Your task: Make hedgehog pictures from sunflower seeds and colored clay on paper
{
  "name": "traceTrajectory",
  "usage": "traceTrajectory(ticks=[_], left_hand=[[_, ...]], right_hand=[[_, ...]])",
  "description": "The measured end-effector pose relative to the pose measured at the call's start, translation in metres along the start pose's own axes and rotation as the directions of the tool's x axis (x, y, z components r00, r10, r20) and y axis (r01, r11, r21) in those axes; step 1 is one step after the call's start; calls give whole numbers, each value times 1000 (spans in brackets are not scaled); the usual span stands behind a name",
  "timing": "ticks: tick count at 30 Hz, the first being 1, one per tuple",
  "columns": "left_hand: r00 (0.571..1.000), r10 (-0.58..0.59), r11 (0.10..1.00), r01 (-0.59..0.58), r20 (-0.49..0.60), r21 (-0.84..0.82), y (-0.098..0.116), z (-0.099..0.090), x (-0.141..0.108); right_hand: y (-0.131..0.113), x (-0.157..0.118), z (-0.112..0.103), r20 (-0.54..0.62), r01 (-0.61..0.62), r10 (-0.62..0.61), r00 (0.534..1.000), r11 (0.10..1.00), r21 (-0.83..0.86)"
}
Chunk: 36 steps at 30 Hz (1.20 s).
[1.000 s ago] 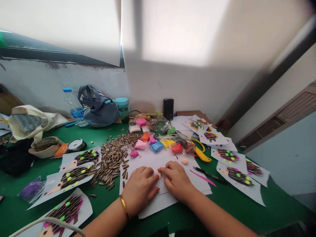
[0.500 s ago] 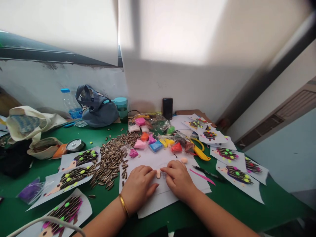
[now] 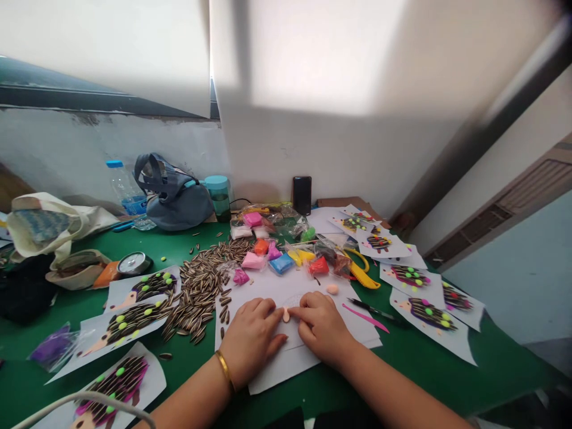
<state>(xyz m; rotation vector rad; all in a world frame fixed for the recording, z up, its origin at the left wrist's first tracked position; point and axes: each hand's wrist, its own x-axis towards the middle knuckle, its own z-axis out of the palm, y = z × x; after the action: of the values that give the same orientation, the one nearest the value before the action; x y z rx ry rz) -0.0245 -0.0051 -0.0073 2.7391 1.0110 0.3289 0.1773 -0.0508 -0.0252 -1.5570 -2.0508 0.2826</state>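
Observation:
A small peach clay piece lies on the white paper, squeezed between my two index fingertips. My left hand rests on the sheet with its index fingertip against the clay's left side; its thumb points inward, and a gold bracelet circles the wrist. From the other side, my right hand presses with its index fingertip, the remaining fingers curled under. A faint pencil drawing shows partly behind the clay. Just beyond my right hand sits a rounder peach clay lump.
Sunflower seeds are heaped left of the paper. Bagged coloured clay lies behind it. A pink clay tool, a black pen and yellow scissors lie to the right. Seed hedgehog pictures flank both sides. A phone leans at the wall.
The clay's upper end has become narrower between my fingertips, giving it a teardrop look. More of the pencil drawing shows above it. My hands have barely shifted.

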Motion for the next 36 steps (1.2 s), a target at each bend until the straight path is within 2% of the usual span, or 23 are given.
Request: traceTrajectory(ticks=[6, 11, 19, 26, 32, 36], left_hand=[[1000, 3, 1000, -3, 7, 12, 0, 0, 1], [1000, -1, 1000, 1, -2, 3, 0, 0, 0], [999, 12, 1000, -12, -42, -10, -1, 3, -1], [1000, 4, 1000, -4, -15, -4, -1, 2, -1], [1000, 11, 1000, -11, -24, -5, -2, 3, -2], [999, 13, 1000, -13, -30, -12, -2, 3, -2]], right_hand=[[0, -1, 1, 1, 49, -49, 999, 999, -13], [1, 0, -2, -41, 36, -35, 999, 999, 14], [-1, -2, 0, 9, 45, -45, 999, 998, -41], [0, -1, -2, -49, 43, -43, 998, 999, -2], [-1, -2, -1, 4, 67, -67, 998, 997, -26], [0, -2, 0, -10, 75, -75, 997, 997, -20]])
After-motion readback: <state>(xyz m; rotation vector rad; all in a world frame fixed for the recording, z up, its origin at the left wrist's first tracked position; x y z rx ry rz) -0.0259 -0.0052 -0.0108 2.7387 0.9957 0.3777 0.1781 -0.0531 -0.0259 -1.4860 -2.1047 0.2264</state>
